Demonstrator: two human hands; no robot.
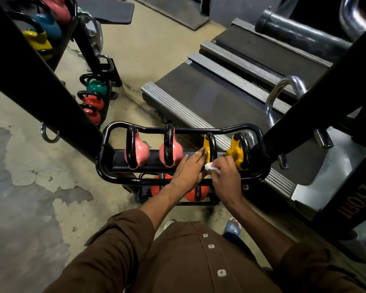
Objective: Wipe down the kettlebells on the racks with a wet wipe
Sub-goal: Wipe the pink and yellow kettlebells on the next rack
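Head view showed the right hand [226, 176] pinching the wipe [210, 166] at a yellow kettlebell [206, 152] toward the three-o'clock end of the rack [188, 130], left hand [189, 169] flat against it; a hard rub could have rocked it off its seat.

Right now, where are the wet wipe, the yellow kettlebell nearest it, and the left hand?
wet wipe [210, 166]: head view, on the white crumpled end that shows.
left yellow kettlebell [207, 150]: head view, on its yellow body beside the black handle.
left hand [189, 169]: head view, on the back of the hand.
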